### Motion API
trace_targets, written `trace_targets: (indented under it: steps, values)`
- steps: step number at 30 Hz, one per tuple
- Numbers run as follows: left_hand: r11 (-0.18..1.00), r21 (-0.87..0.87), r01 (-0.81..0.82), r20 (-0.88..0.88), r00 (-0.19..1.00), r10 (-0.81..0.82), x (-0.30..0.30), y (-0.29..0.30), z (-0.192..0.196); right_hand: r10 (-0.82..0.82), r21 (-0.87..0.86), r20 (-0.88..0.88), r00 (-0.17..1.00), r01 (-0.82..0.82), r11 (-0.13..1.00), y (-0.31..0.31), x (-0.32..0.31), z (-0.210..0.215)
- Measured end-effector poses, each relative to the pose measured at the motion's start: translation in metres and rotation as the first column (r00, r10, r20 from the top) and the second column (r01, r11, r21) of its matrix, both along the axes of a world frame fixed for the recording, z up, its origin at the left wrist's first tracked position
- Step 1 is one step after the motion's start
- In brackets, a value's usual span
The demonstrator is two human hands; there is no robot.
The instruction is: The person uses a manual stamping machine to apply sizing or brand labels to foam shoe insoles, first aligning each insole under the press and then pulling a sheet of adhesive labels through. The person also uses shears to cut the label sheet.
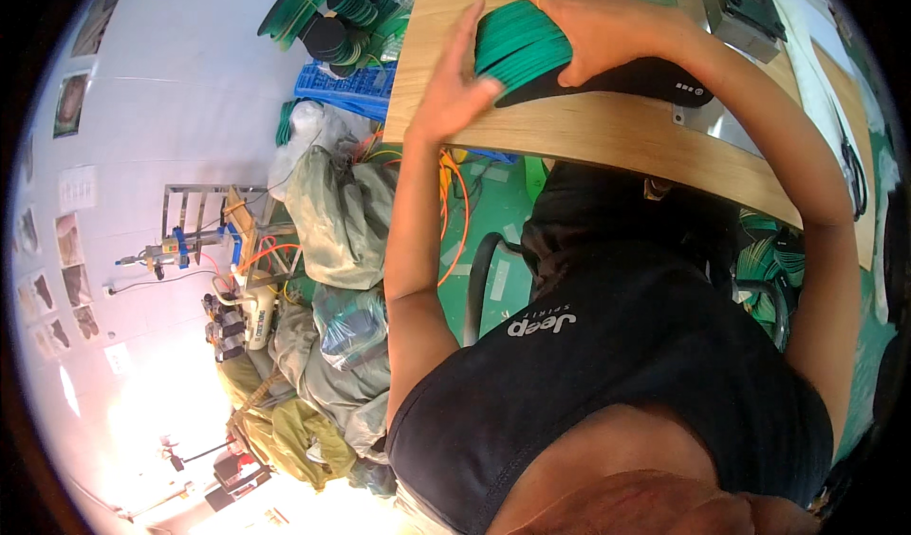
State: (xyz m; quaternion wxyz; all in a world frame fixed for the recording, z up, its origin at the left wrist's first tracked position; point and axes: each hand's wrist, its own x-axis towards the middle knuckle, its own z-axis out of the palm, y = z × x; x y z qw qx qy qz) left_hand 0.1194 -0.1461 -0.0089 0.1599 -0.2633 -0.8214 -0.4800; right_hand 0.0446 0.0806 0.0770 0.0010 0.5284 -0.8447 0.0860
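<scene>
Both arms reach out over the wooden tabletop (588,132). The left hand (454,84) presses flat against a stack of green insoles (522,46); the right hand (593,23) clasps it from above.

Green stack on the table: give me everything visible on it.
The green stack is a thick bundle of thin, flat, insole-shaped sheets with a black layer at the bottom. It lies on its side on the wooden table near the edge. The left hand presses its end; the right hand lies over the top.
</scene>
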Motion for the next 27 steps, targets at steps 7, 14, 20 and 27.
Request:
trace_targets:
  steps: [7,14,20,27]
  values:
    - [0.966,0.041,0.257,-0.181,0.952,-0.246,0.035,0.029,0.093,0.501,-0.330,0.307,0.809,-0.404,0.853,0.032,0.096,0.047]
    - [0.529,0.227,0.818,-0.191,0.570,-0.799,0.032,0.100,0.103,0.678,-0.517,0.512,0.528,-0.441,0.733,0.062,0.147,0.053]
    - [0.451,0.212,0.867,-0.267,0.495,-0.827,0.010,0.159,0.111,0.503,-0.467,0.562,0.656,-0.250,0.848,0.096,0.154,0.058]
    - [0.562,0.457,0.690,-0.246,0.705,-0.665,-0.018,0.139,0.142,0.051,-0.496,-0.039,0.998,-0.064,0.866,0.178,0.160,0.053]
